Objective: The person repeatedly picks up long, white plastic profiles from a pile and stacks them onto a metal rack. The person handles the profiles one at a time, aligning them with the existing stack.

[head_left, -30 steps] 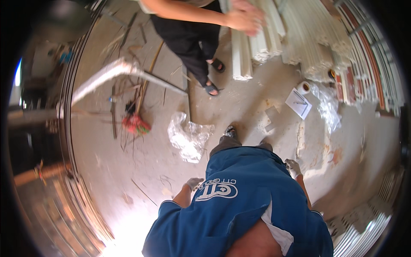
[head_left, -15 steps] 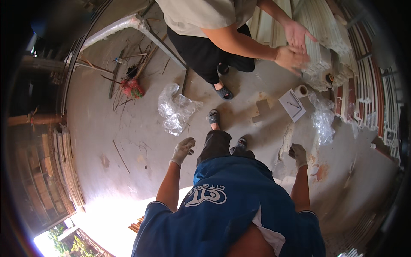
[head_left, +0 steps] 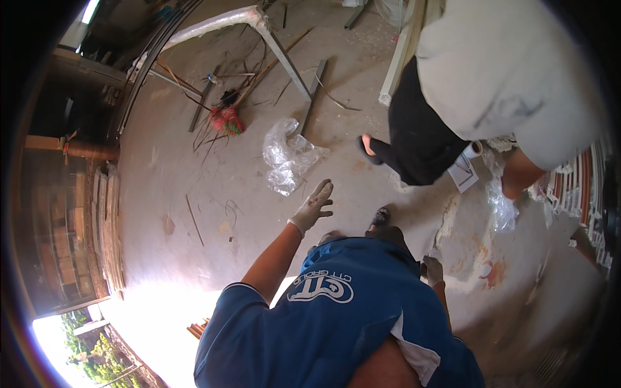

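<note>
My left hand (head_left: 314, 207), in a pale glove with a dirty palm, reaches out ahead of me with its fingers spread. Nothing is in it; the nearest thing is a crumpled sheet of clear plastic (head_left: 284, 158) on the floor beyond. Beside my right hip hangs my right hand (head_left: 433, 270), gloved as well and partly covered by my blue shirt (head_left: 362, 284). Its fingers are loosely bent and apart, and I see nothing in them. A co-worker in a light grey shirt (head_left: 498, 71) and black trousers leans on the right, one arm reaching low near another piece of clear plastic (head_left: 501, 204).
A metal frame wrapped in plastic (head_left: 220, 24) stands far left, near a red brush head (head_left: 226, 121) and thin sticks. Next to the co-worker lie a white paper (head_left: 463, 173) and a roll (head_left: 474, 149). Long profiles (head_left: 585, 181) are stacked at right, wooden boards (head_left: 107, 239) at left.
The co-worker has moved right and closer, bending over. My left hand has risen forward and its fingers have spread. My right hand has drawn back toward my hip, and the view has shifted.
</note>
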`<state>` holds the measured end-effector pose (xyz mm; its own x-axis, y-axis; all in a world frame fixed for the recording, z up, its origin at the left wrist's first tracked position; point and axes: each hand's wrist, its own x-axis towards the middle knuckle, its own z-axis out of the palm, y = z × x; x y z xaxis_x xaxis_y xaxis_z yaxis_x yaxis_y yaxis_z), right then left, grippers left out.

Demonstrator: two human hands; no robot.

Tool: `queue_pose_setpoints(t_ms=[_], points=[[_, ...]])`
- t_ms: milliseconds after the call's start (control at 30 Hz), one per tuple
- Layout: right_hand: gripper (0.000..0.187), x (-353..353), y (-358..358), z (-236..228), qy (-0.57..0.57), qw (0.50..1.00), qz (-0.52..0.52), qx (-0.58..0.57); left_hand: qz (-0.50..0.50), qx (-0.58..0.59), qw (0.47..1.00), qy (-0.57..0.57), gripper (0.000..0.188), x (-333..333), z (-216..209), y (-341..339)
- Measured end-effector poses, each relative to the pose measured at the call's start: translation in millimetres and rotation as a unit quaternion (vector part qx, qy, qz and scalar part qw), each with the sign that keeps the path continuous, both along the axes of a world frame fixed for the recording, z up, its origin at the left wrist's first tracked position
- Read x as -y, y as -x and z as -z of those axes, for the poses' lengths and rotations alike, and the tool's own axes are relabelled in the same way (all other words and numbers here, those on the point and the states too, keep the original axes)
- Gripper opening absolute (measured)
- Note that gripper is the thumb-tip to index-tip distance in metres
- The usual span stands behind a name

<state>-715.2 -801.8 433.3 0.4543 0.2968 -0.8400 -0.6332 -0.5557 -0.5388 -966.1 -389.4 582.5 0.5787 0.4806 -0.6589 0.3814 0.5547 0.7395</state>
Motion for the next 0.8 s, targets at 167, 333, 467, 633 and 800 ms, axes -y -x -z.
queue_pose_setpoints(t_ms=[167, 333, 467, 633, 800], points=[[0.026, -139, 30, -51, -0.104, 0.981, -0.137, 0.085, -0.036, 0.158, 0.983, 0.085, 0.094, 19, -28, 5], [0.034, -249, 140, -121, -0.252, 0.928, -0.263, 0.074, -0.131, 0.257, 0.946, 0.147, 0.104, 31, -47, 55], [0.036, -279, 208, -153, -0.319, 0.912, -0.256, -0.013, -0.161, 0.281, 0.936, 0.141, 0.102, 36, -56, 103], [0.03, -279, 249, -149, -0.298, 0.934, -0.181, -0.084, -0.179, 0.295, 0.929, 0.129, 0.101, 44, -55, 137], [0.029, -280, 253, -139, -0.296, 0.95, -0.102, -0.006, -0.167, 0.361, 0.905, 0.153, 0.09, 61, -67, 138]])
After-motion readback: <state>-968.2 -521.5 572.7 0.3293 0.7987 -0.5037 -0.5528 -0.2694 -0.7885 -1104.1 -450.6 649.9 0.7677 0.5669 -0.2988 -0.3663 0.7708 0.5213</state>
